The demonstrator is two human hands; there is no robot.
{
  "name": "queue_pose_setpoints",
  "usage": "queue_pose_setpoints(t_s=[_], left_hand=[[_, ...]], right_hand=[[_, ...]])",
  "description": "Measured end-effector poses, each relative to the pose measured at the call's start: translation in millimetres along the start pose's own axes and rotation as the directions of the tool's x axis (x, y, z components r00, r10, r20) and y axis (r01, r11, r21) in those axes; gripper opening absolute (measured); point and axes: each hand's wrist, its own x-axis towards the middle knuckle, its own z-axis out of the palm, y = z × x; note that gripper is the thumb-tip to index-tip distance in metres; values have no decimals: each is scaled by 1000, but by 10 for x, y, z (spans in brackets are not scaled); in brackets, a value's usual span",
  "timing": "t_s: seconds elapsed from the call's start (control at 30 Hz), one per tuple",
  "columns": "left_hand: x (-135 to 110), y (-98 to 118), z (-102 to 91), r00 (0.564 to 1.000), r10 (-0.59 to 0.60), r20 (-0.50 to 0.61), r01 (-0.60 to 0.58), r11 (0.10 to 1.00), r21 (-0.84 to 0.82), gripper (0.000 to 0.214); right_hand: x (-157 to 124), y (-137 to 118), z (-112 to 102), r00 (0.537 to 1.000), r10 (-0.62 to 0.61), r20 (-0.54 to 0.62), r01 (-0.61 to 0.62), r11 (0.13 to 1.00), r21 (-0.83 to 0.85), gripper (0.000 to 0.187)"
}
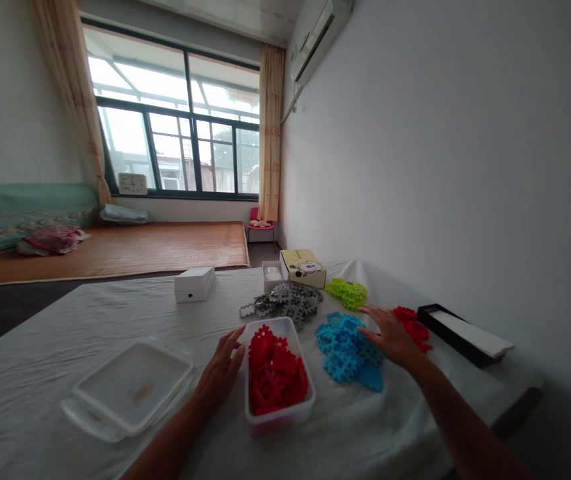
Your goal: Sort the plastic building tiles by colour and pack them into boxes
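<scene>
A clear plastic tub (296, 412) full of red interlocking pieces (272, 373) sits on the white-covered table (65, 333). My left hand (220, 372) rests against the tub's left wall, fingers stretched and holding nothing. My right hand (390, 333) lies flat and open between a blue pile of pieces (342, 347) and a small loose red pile (414, 327), fingertips near both. A grey pile (285, 301) and a lime-green pile (348, 292) lie further back.
Stacked clear lids (130, 387) lie at the left. A white box (194, 283), a small white container (272, 273) and a yellow box (304, 267) stand at the back. A black tray with a white lid (465, 333) sits near the right edge by the wall.
</scene>
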Motion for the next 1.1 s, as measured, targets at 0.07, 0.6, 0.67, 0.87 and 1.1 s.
queue_pose_setpoints(t_s=[0.07, 0.6, 0.67, 0.87, 1.1], left_hand=[[16, -42, 17, 1000, -1, -20, 1, 1000, 23, 43], [41, -78, 7, 996, 38, -75, -30, 993, 111, 39], [42, -89, 7, 996, 41, -78, -32, 993, 114, 38], [48, -89, 4, 997, 44, -64, -36, 993, 113, 39], [40, -43, -4, 997, 34, -72, -27, 995, 100, 38]], right_hand=[[-109, 595, -79, 985, 161, 68, -153, 982, -112, 60], [-355, 1132, 186, 916, 383, 119, -346, 905, -248, 59], [-378, 1151, 210, 917, 396, 38, -378, 898, -225, 59], [-403, 1241, 279, 950, 311, -22, -310, 936, -167, 61], [-293, 1252, 204, 938, 344, 50, -333, 930, -157, 63]])
